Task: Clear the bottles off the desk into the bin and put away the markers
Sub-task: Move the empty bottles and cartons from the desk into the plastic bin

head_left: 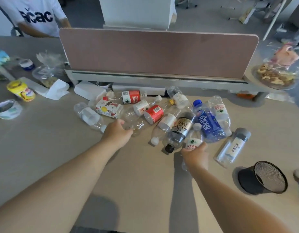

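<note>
Several empty plastic bottles lie in a heap on the beige desk [44, 148], among them a blue bottle [208, 122], a dark-labelled bottle [179, 132] and red-labelled ones [153, 113]. My left hand [117, 132] is closed around a crumpled clear bottle [137, 126] at the heap's near edge. My right hand [195, 156] grips a small clear bottle with a green-and-red label [193, 142]. A clear bottle with a grey cap [232, 147] lies apart on the right. No markers are visible.
A black mesh cup [263, 178] lies tipped at the right. A brown divider panel [153, 52] bounds the desk's far side. Snack cups [21, 90], tissues [57, 89] and plastic bags sit at left, a plate of food [274, 76] at far right. A person in a white shirt [37, 15] stands behind.
</note>
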### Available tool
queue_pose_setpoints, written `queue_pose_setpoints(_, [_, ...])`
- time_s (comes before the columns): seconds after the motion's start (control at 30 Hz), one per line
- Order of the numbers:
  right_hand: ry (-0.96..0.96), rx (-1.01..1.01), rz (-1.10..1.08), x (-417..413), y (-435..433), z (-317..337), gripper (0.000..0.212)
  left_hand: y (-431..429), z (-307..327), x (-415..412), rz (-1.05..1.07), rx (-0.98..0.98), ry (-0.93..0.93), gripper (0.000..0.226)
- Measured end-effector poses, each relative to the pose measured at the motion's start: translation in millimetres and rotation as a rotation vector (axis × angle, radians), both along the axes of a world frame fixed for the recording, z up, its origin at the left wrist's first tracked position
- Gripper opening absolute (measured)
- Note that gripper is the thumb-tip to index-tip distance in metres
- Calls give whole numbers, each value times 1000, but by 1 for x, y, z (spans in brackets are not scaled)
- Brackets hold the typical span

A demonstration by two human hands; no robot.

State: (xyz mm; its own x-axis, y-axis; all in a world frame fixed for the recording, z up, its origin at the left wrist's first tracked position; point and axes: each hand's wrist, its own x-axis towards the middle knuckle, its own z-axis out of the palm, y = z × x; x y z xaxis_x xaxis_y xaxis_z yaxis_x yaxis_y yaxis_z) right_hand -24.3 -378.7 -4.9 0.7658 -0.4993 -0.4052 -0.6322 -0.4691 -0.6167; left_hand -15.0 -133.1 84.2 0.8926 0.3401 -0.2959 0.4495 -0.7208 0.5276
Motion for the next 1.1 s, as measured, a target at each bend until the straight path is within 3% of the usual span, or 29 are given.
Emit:
queue_pose_setpoints(0.17, [18,39,61,2,-9,12,64,-30,-3,12,-11,-31,39,53])
queue_pose_setpoints(0.3, [-98,42,78,19,-18,34,63,-82,-12,35,-112,-92,44,39])
queue_pose_setpoints(0.5, [-190,88,34,22,-50,73,61,-160,-45,64,-340,13,97,60])
queue_pose_setpoints(0.6, [-198,106,-12,15,-72,73,57,-186,-70,63,-333,10,169,86])
queue_pose_setpoints(0.67, [-190,121,-41,10,-81,64,52,-193,-89,53,-260,-13,218,97])
queue_pose_setpoints(0.87, [-126,186,-182,-22,-77,31,37,-189,-99,15,-285,43,262,91])
queue_pose_setpoints(1.1, [-169,189,-242,-37,-66,52,42,-152,-45,22,-308,115,161,91])
